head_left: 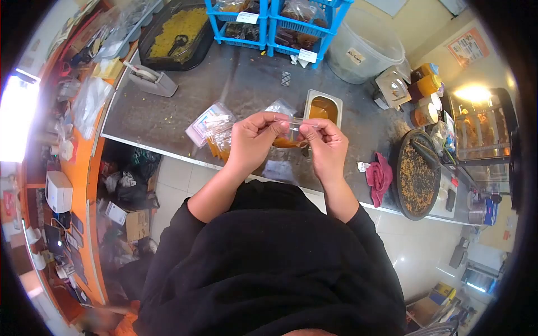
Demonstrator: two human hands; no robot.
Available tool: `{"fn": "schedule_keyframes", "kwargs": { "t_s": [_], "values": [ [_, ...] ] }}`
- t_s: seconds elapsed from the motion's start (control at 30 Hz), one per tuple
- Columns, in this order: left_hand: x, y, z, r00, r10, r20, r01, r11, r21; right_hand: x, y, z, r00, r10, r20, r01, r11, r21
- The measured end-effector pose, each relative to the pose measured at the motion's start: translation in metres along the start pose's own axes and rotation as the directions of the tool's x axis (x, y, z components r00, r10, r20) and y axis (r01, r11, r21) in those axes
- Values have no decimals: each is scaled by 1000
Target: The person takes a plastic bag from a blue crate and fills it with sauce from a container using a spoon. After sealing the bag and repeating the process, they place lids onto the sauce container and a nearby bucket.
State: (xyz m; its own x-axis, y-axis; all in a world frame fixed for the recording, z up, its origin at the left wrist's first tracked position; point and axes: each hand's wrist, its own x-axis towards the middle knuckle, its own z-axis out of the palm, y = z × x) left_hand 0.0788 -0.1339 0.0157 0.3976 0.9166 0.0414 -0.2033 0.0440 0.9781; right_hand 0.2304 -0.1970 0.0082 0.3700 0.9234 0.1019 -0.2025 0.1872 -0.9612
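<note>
A small clear plastic bag [296, 124] is stretched by its top edge between my two hands, over the front of the metal table. My left hand [253, 137] pinches one end between thumb and fingers, and my right hand [326, 144] pinches the other. Orange-brown sauce [286, 143] shows just below the pinched edge, partly hidden by the hands. Behind my right hand stands a steel container [316, 94] holding sauce of a similar colour. Beside my left hand lie filled clear packets [220, 140] and a pack with a printed label [202, 123].
A tape dispenser [151, 80] and a dark tray of yellow food [175, 36] sit at the back left. Blue stacked baskets [269, 31] and a large clear tub [364, 50] line the back. On the right are a red cloth [379, 178] and a round black tray of crumbs [414, 182].
</note>
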Motion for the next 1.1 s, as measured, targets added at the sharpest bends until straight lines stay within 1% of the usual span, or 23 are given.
{"fn": "schedule_keyframes", "kwargs": {
  "t_s": [0.03,0.07,0.13,0.17,0.2,0.23,0.3,0.4,0.43,0.53,0.63,0.73,0.83,0.93,1.0,1.03,1.07,1.1],
  "values": [
    [-3,-2,-6,1000,14,2,-14,1000,-10,-1,2,6,1000,5,-9,-5,1000,-3],
    [-5,-4,-12,998,59,-9,-59,998,8,-2,4,12,1000,9,-18,-9,1000,-5],
    [-10,-8,-25,989,147,-28,-145,988,45,-7,10,24,1000,-25,11,25,999,-28],
    [-12,-8,-30,986,158,-44,-155,986,67,-8,13,30,999,-41,28,42,998,-40],
    [-16,-8,-35,984,170,-61,-164,983,88,-8,17,35,997,-55,56,55,998,6],
    [-18,-9,-40,981,180,-78,-171,979,109,-8,17,40,997,-4,81,6,1000,-21],
    [-21,-13,-54,988,146,-53,-138,981,134,-9,14,50,987,99,125,-90,993,-77],
    [-30,-22,-72,998,65,-18,-60,978,199,-13,36,52,973,145,179,-80,941,-328],
    [-33,-26,-77,999,32,-10,-29,974,225,-14,42,54,970,149,195,-80,943,-323],
    [-41,-37,-92,997,79,25,-83,967,240,-18,55,60,957,161,240,-79,944,-319],
    [-51,-63,-112,998,-48,32,44,989,140,-23,74,56,912,343,225,-234,886,-401],
    [-65,-81,-127,987,-152,-52,159,971,180,-23,99,52,889,394,234,-283,874,-395],
    [-60,-93,-147,953,-272,-134,301,895,330,-11,127,59,859,485,165,-289,725,-626],
    [-46,-95,-168,996,-80,-45,91,791,605,9,154,73,909,372,186,-140,696,-705],
    [-30,-92,-181,996,25,-90,50,673,738,18,173,80,959,167,230,43,715,-698],
    [-21,-91,-188,991,80,-104,35,604,796,23,179,85,966,62,252,135,709,-692],
    [-12,-90,-195,993,97,-68,2,559,829,27,184,89,961,188,201,-10,751,-660],
    [-3,-90,-202,993,113,-32,-31,512,858,29,187,90,953,224,204,-35,751,-660]
  ]
}}
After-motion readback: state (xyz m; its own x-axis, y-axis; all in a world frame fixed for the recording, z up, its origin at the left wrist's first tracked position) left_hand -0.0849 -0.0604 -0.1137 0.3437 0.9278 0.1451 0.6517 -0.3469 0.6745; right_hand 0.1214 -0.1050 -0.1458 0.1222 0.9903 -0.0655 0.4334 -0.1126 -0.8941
